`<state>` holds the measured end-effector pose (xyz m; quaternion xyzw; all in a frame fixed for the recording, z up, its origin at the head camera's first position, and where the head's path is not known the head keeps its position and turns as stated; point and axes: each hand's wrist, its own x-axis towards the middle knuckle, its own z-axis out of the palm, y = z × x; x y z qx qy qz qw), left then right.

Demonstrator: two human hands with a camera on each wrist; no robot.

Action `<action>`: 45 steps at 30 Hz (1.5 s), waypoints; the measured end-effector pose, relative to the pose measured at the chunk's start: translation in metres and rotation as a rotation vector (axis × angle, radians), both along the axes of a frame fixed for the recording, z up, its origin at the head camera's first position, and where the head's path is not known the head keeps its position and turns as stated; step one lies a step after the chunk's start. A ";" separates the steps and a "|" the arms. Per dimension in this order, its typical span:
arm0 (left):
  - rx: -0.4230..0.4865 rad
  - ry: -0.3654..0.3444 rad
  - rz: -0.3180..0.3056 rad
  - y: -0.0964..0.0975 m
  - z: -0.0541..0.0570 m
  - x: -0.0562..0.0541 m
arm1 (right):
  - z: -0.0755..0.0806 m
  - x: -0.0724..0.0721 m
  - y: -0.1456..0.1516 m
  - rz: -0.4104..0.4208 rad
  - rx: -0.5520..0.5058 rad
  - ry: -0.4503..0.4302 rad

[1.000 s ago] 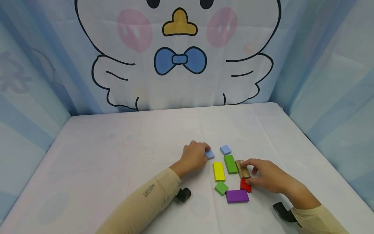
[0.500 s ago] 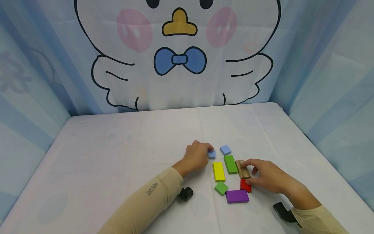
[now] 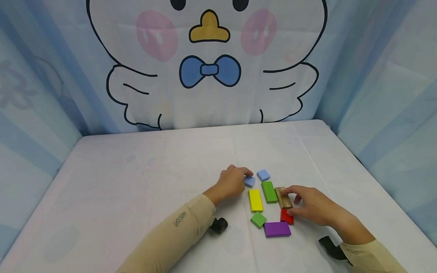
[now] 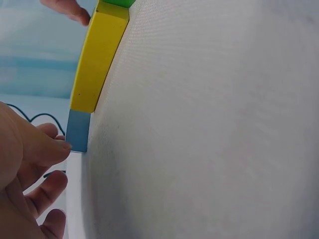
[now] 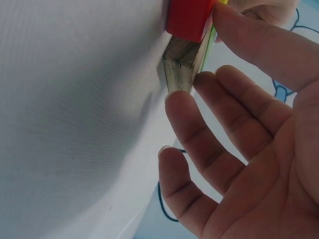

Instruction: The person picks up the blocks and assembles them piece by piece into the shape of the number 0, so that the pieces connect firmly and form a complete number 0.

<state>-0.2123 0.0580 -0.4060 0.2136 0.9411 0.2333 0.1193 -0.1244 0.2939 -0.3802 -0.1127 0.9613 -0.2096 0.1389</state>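
My left hand [image 3: 233,182] pinches a light blue block [image 3: 250,182] between thumb and forefinger, low on the table. A second light blue block [image 3: 263,174] lies just to its right. My right hand [image 3: 315,204] touches the natural wood block [image 3: 284,198] with its fingertips, while its thumb [image 5: 249,37] rests on the red block [image 5: 189,20]. Its fingers are loosely bent. Between the hands lie a long green block [image 3: 269,192] and a yellow block [image 3: 255,200]. A small green block [image 3: 258,219] and a purple block [image 3: 277,229] are nearer me.
The blocks form a rough ring on the white-covered table [image 3: 136,197]. A printed curtain [image 3: 211,102] stands behind the table's far edge, and blue curtains hang at both sides. A black wrist camera [image 3: 218,226] sits below the left sleeve, another [image 3: 332,248] by the right.
My left hand has slid the light blue block slightly to the right, closer to the other light blue one, and the block has turned a little. The right hand stays put.
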 end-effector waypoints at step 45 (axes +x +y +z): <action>0.098 0.015 0.071 0.006 0.000 0.001 | 0.001 0.000 -0.002 -0.010 0.008 -0.001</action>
